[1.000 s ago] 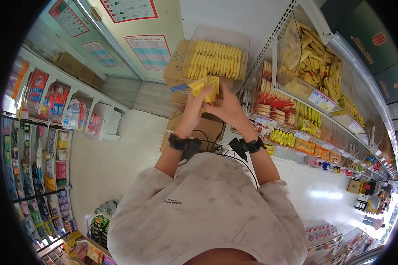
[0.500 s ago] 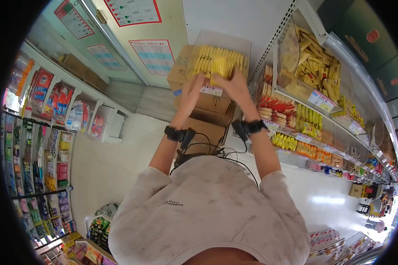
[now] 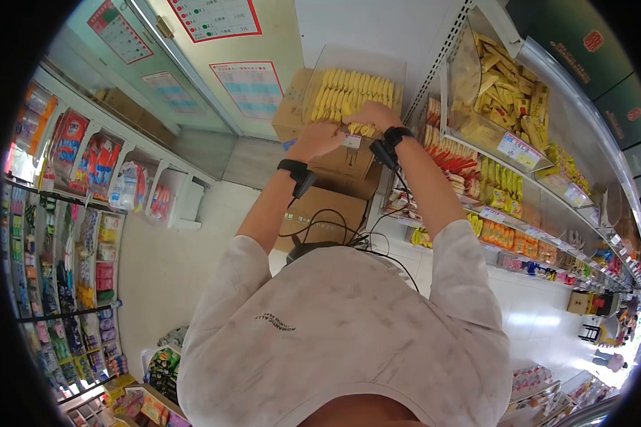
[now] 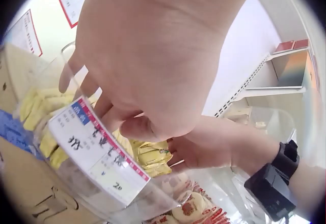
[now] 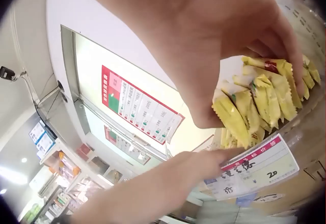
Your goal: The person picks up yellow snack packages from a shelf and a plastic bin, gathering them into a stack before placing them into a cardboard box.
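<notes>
Yellow packets (image 3: pixel 355 85) stand in rows inside a clear bin (image 3: pixel 384 62). The left hand (image 3: pixel 319 139) is at the bin's front left; in the left wrist view the left hand (image 4: pixel 147 56) has its bent fingers spread behind the price tag (image 4: pixel 97 150), the thumb beside the tag's upper edge. What the fingertips touch is hidden. At the front right, the right hand (image 3: pixel 376 115) is over the packets. From the right wrist, the right hand (image 5: pixel 224 46) grips a short row of yellow packets (image 5: pixel 257 102) between thumb and fingers, just above the price tag (image 5: pixel 254 170).
Cardboard boxes (image 3: pixel 327 213) stand under and below the bin. Shelves (image 3: pixel 520 153) of packaged snacks run along the right, close to the right forearm. A glass door (image 3: pixel 171 78) and racks (image 3: pixel 64 285) of goods are on the left. Black cables (image 3: pixel 335 226) hang by the waist.
The yellow packets held up between both hands have gone down into the front of the bin. The left hand has turned inward at the front rim, and the right hand has moved lower over the packets.
</notes>
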Demonstrator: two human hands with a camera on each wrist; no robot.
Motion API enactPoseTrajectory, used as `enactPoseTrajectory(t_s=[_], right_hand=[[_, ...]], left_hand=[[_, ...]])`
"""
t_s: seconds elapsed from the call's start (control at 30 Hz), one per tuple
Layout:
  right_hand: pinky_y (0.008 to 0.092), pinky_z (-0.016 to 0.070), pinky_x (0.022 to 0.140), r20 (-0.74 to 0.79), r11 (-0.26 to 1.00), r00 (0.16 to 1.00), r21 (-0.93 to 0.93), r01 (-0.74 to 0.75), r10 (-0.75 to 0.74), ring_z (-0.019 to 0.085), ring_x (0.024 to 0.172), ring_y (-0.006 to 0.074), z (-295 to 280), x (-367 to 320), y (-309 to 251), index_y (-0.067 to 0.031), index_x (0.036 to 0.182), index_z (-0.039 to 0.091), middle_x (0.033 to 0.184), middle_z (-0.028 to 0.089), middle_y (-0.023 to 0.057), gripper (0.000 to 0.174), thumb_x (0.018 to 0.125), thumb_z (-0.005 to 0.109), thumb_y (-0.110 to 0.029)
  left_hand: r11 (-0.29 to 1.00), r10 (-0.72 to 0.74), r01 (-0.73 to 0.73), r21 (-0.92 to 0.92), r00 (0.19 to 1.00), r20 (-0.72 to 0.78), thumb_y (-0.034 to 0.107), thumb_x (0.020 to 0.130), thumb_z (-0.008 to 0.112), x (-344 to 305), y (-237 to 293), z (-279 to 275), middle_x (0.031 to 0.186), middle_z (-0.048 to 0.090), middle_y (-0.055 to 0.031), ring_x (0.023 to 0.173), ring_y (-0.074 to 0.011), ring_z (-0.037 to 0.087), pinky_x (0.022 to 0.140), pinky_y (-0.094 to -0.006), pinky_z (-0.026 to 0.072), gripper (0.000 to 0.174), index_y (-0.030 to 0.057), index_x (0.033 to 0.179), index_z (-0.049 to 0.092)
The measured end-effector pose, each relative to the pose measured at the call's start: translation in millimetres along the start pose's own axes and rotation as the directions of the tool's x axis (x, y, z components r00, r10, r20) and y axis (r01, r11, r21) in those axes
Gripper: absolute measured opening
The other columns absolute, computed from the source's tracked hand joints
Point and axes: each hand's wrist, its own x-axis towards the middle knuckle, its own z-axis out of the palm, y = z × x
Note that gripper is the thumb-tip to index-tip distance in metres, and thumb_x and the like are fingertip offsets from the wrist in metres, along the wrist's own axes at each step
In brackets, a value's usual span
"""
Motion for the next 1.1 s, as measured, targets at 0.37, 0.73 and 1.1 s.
enactPoseTrajectory(t_s=[0.37, 0.73, 1.1], right_hand=[[0.0445, 0.0543, 0.089, 0.240, 0.978, 0.951, -0.125, -0.169, 0.195, 0.065, 0.115, 0.0365, -4.3, 10.0, -19.5, -0.0040, 0.133, 0.066, 0.136, 0.063, 0.0205, 0.094, 0.065, 0.075, -0.069], [0.0410, 0.0585, 0.082, -0.132, 0.989, 0.981, -0.026, -0.148, 0.143, 0.074, 0.101, 0.0315, 58.6, 19.4, -3.3, -0.0029, 0.106, 0.077, 0.107, 0.075, 0.0186, 0.063, 0.068, 0.075, -0.053], [0.0321, 0.0442, 0.056, 0.165, 0.971, 0.986, 0.226, -0.077, 0.039, 0.051, 0.061, 0.0167, 20.2, 0.4, 27.1, -0.0003, 0.078, 0.057, 0.069, 0.053, 0.0052, 0.046, 0.078, 0.074, -0.043]], left_hand=[[0.999, 0.005, 0.001, 0.055, 0.994, -0.110, 0.028, 0.093, 0.050, -0.3, -15.2, 30.6, 0.117, 0.067, -0.0113, 0.115, -0.0310, 0.059, 0.098, -0.0455, 0.0441, 0.032, 0.0047, 0.107, 0.066], [0.994, -0.048, 0.057, 0.097, 0.994, -0.097, 0.032, 0.096, 0.046, -0.7, -7.2, 28.1, 0.130, 0.065, -0.0108, 0.123, -0.0307, 0.057, 0.106, -0.0471, 0.0392, 0.044, 0.0105, 0.132, 0.063], [0.982, -0.133, 0.113, 0.151, 0.983, 0.127, 0.042, 0.098, 0.044, 5.6, 11.2, 9.8, 0.139, 0.060, -0.0084, 0.130, -0.0334, 0.052, 0.108, -0.0580, 0.0373, 0.050, 0.0171, 0.137, 0.062]])
